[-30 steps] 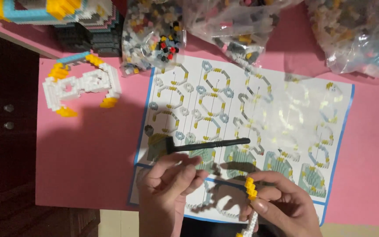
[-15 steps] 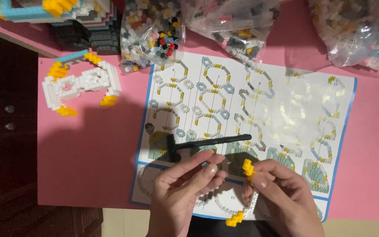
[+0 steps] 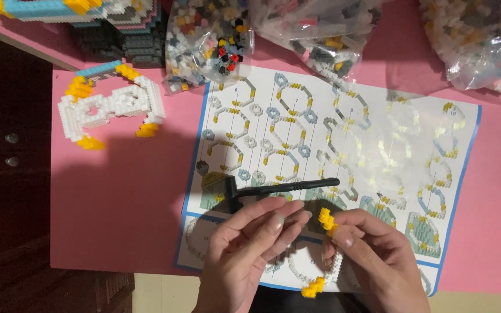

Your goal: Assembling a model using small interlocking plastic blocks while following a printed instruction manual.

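Over the pink table (image 3: 123, 220), both hands' fingers (image 3: 273, 223) pinch a white-and-yellow brick piece (image 3: 326, 220).

A pink worktop (image 3: 123, 208) is seen across the frame. At its middle a printed instruction sheet (image 3: 343, 145) with a blue border is laid flat, and a small black hammer-shaped tool (image 3: 273, 189) is rested on the sheet's lower left part. A white and yellow brick model (image 3: 111, 107) is placed at the upper left. Clear bags of small bricks (image 3: 210, 43) are lined along the top edge.
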